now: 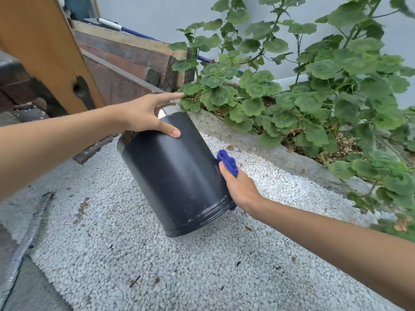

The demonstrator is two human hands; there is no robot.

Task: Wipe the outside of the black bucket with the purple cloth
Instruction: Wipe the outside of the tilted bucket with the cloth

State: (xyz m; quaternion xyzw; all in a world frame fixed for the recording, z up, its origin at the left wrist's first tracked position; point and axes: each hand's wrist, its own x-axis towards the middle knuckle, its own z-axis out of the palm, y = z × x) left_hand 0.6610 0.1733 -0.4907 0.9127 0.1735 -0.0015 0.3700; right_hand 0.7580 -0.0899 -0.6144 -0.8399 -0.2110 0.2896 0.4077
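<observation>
Tilting away from the camera, the bucket [173,173] is a smooth matte black cylinder with a ridged band near its base and a shiny metal rim at the upper end; its lower edge sits at the gravel [157,265], though actual contact cannot be confirmed. Pale specks and a dull film mark its wall.

Left hand [143,115] steadies the top: the thumb lies flat on the black wall, while the other fingers spread out over the metal rim, the index reaching toward the leaves.

Right hand [239,187] presses against the bucket's right side low down, fingers close together and curled round the cloth [228,161], a bunched, fuzzy purple-blue wad that bulges above the thumb and peeks out again under the palm near the base. The cloth touches the bucket's wall.

Gravel is small, white and rough, spread in a bed edged by a coarse concrete curb [269,151]. Behind the curb grows a plant [314,90] with round scalloped green leaves. At the left stand weathered planks [125,52] and a slanted orange board [45,52] with a dark knot
</observation>
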